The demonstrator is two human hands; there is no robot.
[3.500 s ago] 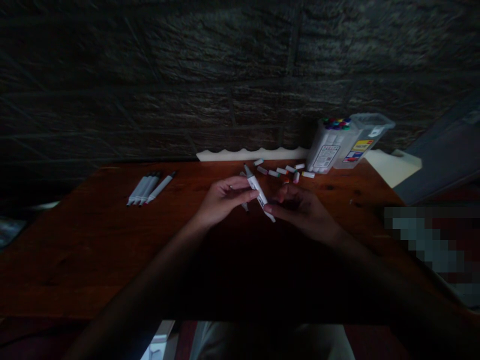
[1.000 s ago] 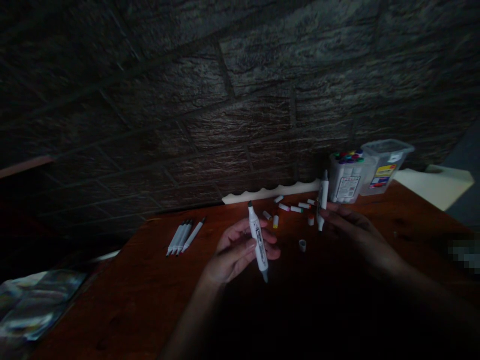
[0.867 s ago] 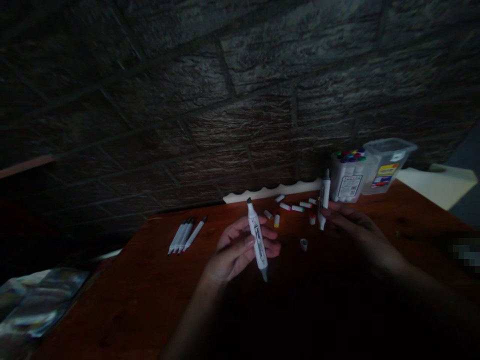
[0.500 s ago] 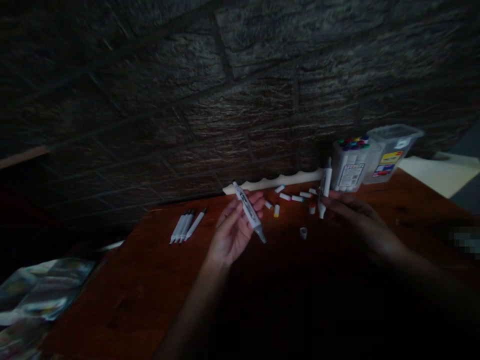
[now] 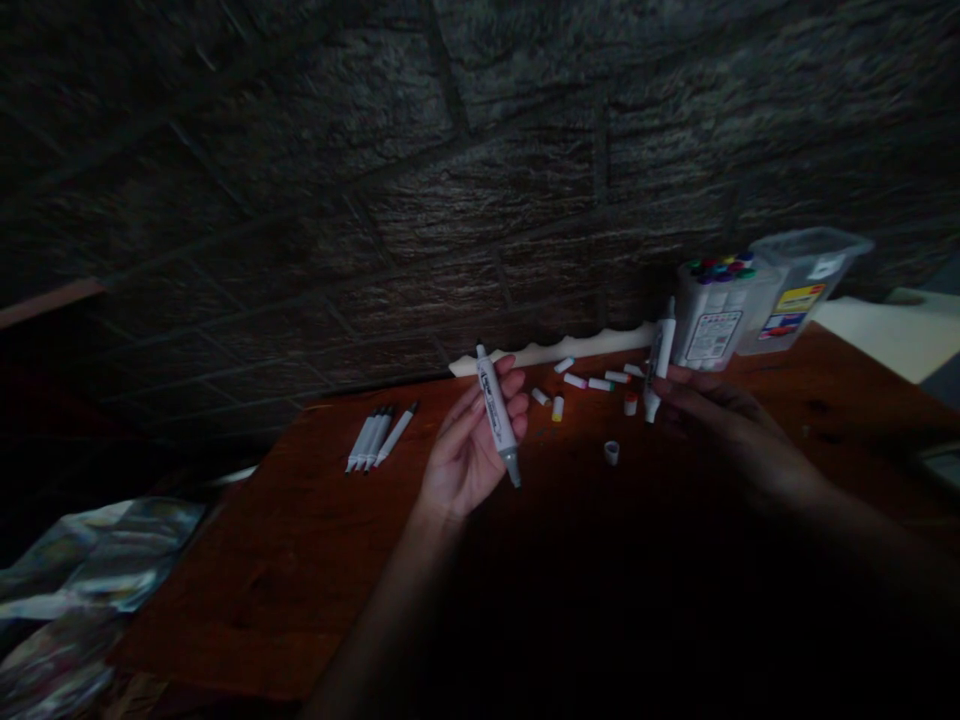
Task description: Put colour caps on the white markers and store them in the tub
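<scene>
My left hand (image 5: pixel 469 440) is closed on a white marker (image 5: pixel 496 408), which lies slanted across the fingers with its grey tip end pointing down and its dark end up. Held nearly upright in my right hand (image 5: pixel 724 425) is a second white marker (image 5: pixel 661 355), gripped near its lower end. Between and behind the hands, several loose marker caps (image 5: pixel 576 381) are scattered on the wooden table (image 5: pixel 277 560). One cap (image 5: pixel 612 453) stands nearer to me, and a cap with an orange end (image 5: pixel 630 403) is close to the right-hand marker.
Left of my hands lie several white markers (image 5: pixel 375 438) in a row. A clear box of capped markers (image 5: pixel 712 318) and another clear container (image 5: pixel 799 290) stand at the back right. A wavy white strip (image 5: pixel 570 350) runs along the stone-patterned wall (image 5: pixel 390 220). Plastic packets (image 5: pixel 105 570) lie at left.
The marker in my left hand has turned to a steeper angle. My right hand and its marker sit slightly higher and farther right in view; the camera view has also shifted a little.
</scene>
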